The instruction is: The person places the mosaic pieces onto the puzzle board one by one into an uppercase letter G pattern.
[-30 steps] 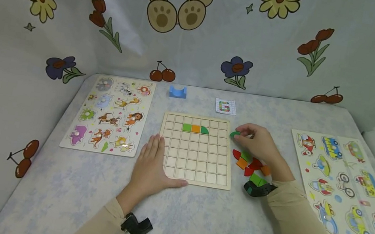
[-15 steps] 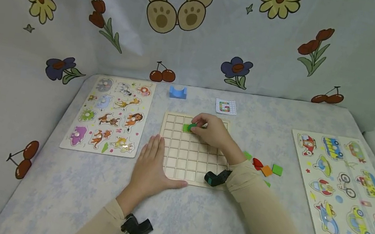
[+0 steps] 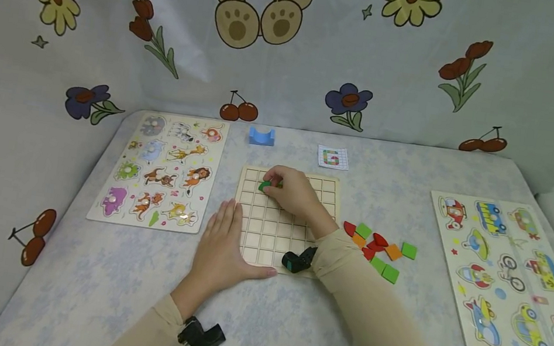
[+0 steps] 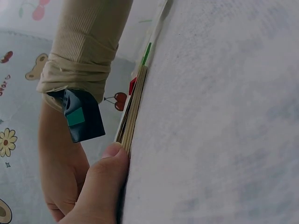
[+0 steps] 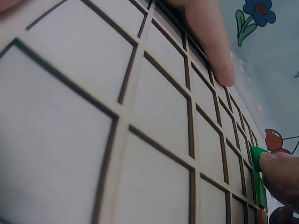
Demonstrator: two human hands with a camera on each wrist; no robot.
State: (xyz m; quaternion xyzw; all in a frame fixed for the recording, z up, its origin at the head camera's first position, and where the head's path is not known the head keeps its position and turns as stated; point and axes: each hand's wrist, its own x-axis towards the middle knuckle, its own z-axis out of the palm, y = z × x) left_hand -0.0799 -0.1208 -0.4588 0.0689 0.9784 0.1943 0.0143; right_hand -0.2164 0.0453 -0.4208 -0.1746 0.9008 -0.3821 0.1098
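Note:
A wooden grid board point(image 3: 263, 227) lies mid-table. My right hand point(image 3: 296, 193) reaches over its upper part and pinches a green tile with a curved side point(image 5: 257, 157) between thumb and fingertips. The tile is held at a cell in the second row from the top, left of a green square tile point(image 5: 260, 191) set in the grid. An orange tile point(image 5: 262, 216) follows it; in the head view the hand mostly covers that row. My left hand point(image 3: 223, 242) rests along the board's left edge, fingers straight, its thumb point(image 4: 106, 175) stretched along the near edge.
Loose red, green and orange tiles point(image 3: 390, 273) lie right of the board. Behind it are a pattern card point(image 3: 333, 158) and a blue notched block point(image 3: 262, 136). An animal puzzle point(image 3: 157, 171) stands left, a vehicle puzzle point(image 3: 512, 277) right.
My right hand has carried the green curved tile from beside the board's right edge leftward over the grid, past the row's tiles. My left hand stays in place.

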